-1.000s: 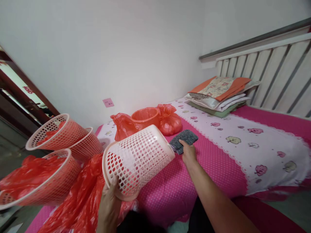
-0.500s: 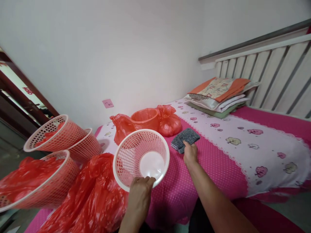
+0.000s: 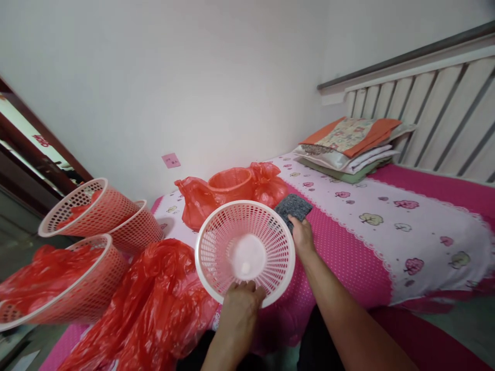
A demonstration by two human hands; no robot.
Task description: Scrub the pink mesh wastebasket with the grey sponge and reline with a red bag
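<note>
My left hand (image 3: 242, 309) is closed over the near rim of a pale pink perforated plastic basket (image 3: 209, 242), whose mouth tilts toward me so its white bottom shows. In my right hand (image 3: 302, 234) is a folded dark grey cloth (image 3: 294, 207), pinched at its near edge. The cloth is outside the basket, at its far right rim, and the rim hides part of it. Behind the basket stands another basket wrapped in red plastic (image 3: 230, 184), with the red bag gathered at both sides. A heap of red plastic bag (image 3: 154, 304) lies left of my left hand.
Several pink baskets (image 3: 88, 288) with red plastic in them lie at the left. Folded bedding (image 3: 348, 144) is stacked by the white headboard (image 3: 436, 113). Pink dotted and patterned sheets cover the bed (image 3: 356, 257). A plain wall (image 3: 232, 77) stands behind it.
The held basket has moved right and turned to face me more squarely, with my left hand still on its rim. The grey cloth has shifted slightly in my right hand.
</note>
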